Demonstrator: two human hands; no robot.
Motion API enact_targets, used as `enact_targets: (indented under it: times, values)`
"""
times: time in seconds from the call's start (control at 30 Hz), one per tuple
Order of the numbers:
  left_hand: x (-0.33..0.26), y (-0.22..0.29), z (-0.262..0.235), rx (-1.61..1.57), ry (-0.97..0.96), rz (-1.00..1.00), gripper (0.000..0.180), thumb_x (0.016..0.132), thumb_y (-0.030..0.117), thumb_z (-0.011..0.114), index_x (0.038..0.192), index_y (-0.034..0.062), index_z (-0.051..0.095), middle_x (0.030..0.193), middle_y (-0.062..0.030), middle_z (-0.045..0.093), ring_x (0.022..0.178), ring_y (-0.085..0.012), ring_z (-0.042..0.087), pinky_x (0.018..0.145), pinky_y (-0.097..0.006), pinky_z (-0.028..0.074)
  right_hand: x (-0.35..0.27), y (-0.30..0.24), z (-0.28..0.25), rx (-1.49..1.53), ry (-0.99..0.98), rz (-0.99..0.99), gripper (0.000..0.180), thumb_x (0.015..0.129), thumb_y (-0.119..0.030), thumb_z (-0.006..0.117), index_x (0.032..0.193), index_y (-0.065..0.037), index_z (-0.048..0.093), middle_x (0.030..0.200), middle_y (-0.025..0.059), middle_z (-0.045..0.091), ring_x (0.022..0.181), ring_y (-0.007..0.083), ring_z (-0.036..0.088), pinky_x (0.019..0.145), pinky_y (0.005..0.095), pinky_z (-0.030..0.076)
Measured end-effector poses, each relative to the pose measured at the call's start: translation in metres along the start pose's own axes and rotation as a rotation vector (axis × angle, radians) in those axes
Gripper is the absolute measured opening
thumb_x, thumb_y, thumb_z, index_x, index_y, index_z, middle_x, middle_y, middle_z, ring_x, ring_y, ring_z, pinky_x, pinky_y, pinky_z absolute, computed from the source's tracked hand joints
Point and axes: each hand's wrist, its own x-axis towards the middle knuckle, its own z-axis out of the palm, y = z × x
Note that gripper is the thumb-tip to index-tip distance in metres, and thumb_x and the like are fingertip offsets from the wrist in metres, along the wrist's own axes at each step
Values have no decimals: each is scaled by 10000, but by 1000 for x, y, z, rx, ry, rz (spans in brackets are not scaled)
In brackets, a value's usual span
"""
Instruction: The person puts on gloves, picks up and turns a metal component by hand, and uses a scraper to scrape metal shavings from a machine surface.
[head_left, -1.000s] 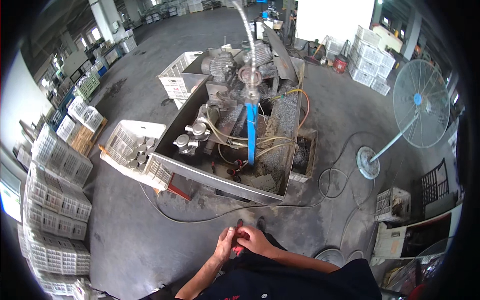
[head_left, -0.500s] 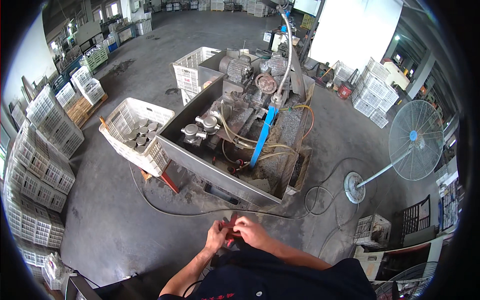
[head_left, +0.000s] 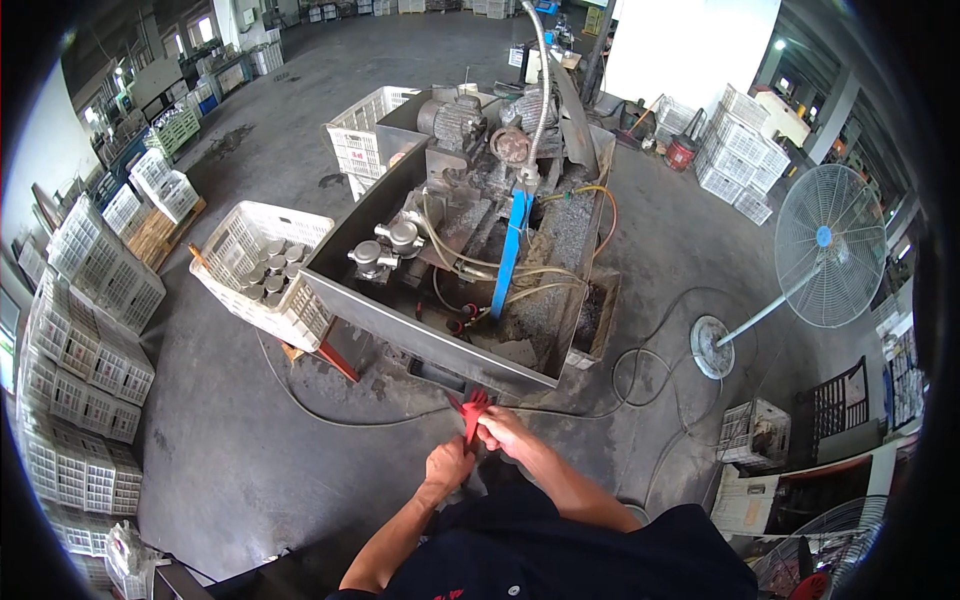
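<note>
While my left hand (head_left: 449, 464) is gripping the lower end of what looks like a red glove (head_left: 474, 408), fist closed, my right hand (head_left: 502, 432) is holding its right side, fingers curled in, their exact grip hard to see. I'm keeping it near me, before the metal tub (head_left: 400, 328); a white crate (head_left: 260, 315) is standing farther left.

Around me the grey floor (head_left: 240, 460) is stained; windows (head_left: 206, 29) glow far left, a lamp (head_left: 779, 45) far right, and white crates (head_left: 100, 350) stand stacked along the left.
</note>
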Motion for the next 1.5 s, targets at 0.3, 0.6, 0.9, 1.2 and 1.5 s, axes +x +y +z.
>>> enact_targets:
  times: [0.3, 0.6, 0.9, 1.2, 1.5]
  values:
    - [0, 40, -18, -486, -418, -167, 302, 911, 257, 599, 917, -35, 678, 785, -281, 684, 782, -461, 691, 683, -528, 547, 29, 26, 12, 365, 238, -475, 154, 931, -188, 598, 950, -46, 653, 900, 12, 649, 823, 144, 594, 720, 352, 456]
    - [30, 18, -34, 170, 244, 201, 260, 896, 281, 632, 739, 74, 644, 668, -208, 674, 634, -405, 694, 593, -504, 563, 58, 85, 15, -510, 375, -558, 253, 986, -121, 530, 1161, -18, 680, 1045, 55, 701, 968, 177, 633, 860, 339, 500]
    - [6, 59, -29, 178, 405, 466, 254, 867, 200, 673, 658, 83, 588, 587, -143, 605, 511, -351, 620, 508, -448, 506, 21, 69, 6, 192, -35, -157, 285, 976, -121, 584, 1201, 31, 671, 1166, 92, 704, 1011, 175, 653, 894, 331, 515]
    - [-31, 44, -8, 61, 195, 497, 255, 840, 223, 724, 670, 86, 593, 597, -133, 616, 540, -335, 643, 511, -453, 529, 34, 56, 14, 213, -75, 58, 384, 1001, -408, 614, 995, -46, 744, 860, 29, 698, 806, 148, 650, 705, 352, 526]
    - [-17, 32, -13, 163, -21, 162, 222, 806, 290, 712, 748, 76, 714, 716, -167, 700, 687, -377, 701, 664, -484, 566, 5, -20, 61, 198, -226, 11, 599, 1022, -585, 455, 1318, -107, 664, 1250, -35, 672, 1128, 74, 562, 984, 259, 414]
